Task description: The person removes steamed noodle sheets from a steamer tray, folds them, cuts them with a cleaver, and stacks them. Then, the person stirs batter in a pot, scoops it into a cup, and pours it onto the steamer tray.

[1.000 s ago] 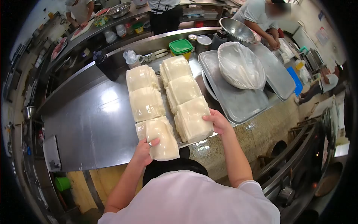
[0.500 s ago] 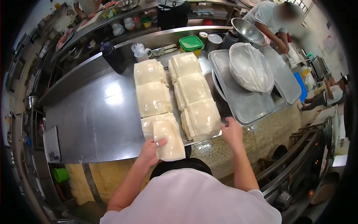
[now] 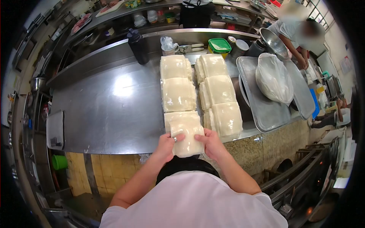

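A pale, glossy stack of dough sheets [image 3: 189, 142] lies between my hands at the table's front edge. My left hand [image 3: 165, 147], with a ring on one finger, grips its left side, thumb on top. On the opposite side my right hand [image 3: 213, 143] closes on the edge, thumb also on top; the fingers of both hands are hidden beneath. Just behind, more sheets [image 3: 178, 116] are partly covered by the held stack. Similar piles form a left column [image 3: 178, 94] and a right column [image 3: 219, 89] running away from me.
A steel table [image 3: 102, 114] extends left. Behind the stacks stand a dark bottle [image 3: 137, 47], a mug [image 3: 168, 48] and a green-lidded tub [image 3: 219, 46]. To the right are metal trays [image 3: 266, 119] and a plastic-covered bowl [image 3: 273, 78]. Another person [image 3: 291, 41] is at the back right.
My right hand has moved left from the right column onto the dough sheets that my left hand holds. The held stack now lies flatter and straighter. The camera view has shifted.
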A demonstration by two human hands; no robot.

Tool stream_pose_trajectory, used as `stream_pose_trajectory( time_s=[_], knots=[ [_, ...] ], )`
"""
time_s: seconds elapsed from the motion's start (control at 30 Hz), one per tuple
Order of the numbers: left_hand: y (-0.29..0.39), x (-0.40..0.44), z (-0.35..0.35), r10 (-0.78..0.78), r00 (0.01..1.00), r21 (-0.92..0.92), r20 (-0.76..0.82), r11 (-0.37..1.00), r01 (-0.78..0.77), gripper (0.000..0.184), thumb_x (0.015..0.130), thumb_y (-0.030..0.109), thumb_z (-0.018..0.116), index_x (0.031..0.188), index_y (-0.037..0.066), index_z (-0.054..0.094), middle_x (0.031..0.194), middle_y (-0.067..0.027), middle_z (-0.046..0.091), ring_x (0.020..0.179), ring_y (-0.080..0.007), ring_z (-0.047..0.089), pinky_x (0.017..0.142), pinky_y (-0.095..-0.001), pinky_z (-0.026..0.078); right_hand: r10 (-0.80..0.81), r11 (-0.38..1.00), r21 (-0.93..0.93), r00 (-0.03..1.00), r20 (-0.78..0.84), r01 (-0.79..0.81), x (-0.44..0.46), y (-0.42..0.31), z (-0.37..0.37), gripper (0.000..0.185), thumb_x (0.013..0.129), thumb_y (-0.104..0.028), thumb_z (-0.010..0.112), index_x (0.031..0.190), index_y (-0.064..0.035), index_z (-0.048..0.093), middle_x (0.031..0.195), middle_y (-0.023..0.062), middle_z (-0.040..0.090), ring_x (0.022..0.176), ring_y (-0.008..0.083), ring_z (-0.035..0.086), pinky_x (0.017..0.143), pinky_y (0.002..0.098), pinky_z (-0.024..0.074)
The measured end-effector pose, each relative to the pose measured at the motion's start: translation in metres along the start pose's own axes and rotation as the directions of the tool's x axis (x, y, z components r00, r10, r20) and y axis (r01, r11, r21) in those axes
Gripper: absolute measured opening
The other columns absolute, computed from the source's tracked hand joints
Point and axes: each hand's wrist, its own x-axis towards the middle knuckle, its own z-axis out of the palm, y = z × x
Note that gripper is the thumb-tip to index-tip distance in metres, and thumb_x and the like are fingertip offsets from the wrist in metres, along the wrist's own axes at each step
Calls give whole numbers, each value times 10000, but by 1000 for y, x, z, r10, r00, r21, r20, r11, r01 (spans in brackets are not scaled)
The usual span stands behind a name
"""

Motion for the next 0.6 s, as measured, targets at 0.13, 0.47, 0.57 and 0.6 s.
stream_pose_trajectory(
  time_s=[0.13,0.47,0.57,0.6],
  knots=[
    [28,7,2,107,994,35,-12,994,-106,318,920,52,736,1206,-60,652,1169,-160,702,1026,-278,707,895,-436,595,-87,994,-65,996,27,89,26,-12,14,305,974,1,621,1272,58,597,1186,159,707,1024,218,709,902,373,582],
    [13,45,-35,209,978,420,-12,889,-185,373,915,49,754,1230,-63,589,1107,-157,728,965,-194,709,836,-341,580,-121,963,-259,982,-147,80,70,27,-19,283,966,-41,659,1229,51,606,1079,130,722,938,176,700,835,323,567],
    [11,40,-38,241,970,524,-18,829,-196,391,901,58,773,1222,-65,586,1085,-156,739,938,-194,717,815,-335,582,-205,936,-321,966,-156,147,66,30,-15,320,933,-36,682,1224,62,593,1030,132,724,889,179,700,798,320,567],
    [14,35,-35,245,969,544,-21,816,-194,401,896,65,781,1220,-66,585,1078,-154,742,927,-194,720,805,-334,584,-235,925,-341,959,-161,169,64,31,-14,340,918,-34,692,1224,68,586,1010,135,724,865,181,701,781,319,567]
  ],
)
